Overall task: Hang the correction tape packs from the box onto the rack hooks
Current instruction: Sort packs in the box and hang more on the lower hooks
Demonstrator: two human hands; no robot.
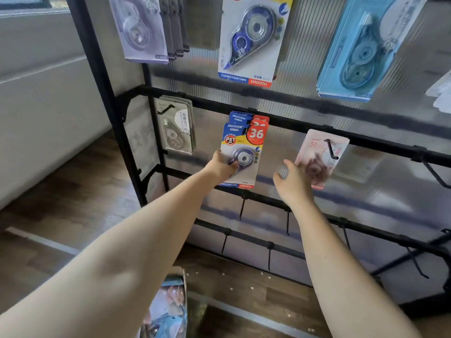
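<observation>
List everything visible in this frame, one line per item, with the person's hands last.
blue-and-red packs: at least two, middle rail centre, front one gripped
pink pack: one, middle rail, right of centre
grey packs: several, middle rail left
upper packs: grey, blue-and-red, light blue, top row
rack: one, black, several lower hooks bare
box: one, bottom edge, packs inside
left hand: grips front blue-and-red pack
right hand: open, beside pink pack

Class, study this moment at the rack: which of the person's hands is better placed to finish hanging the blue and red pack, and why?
The left hand. It already grips the blue and red pack at its lower edge, with the pack's top up at the hook rail. The right hand is open and holds nothing, beside the pink pack.
</observation>
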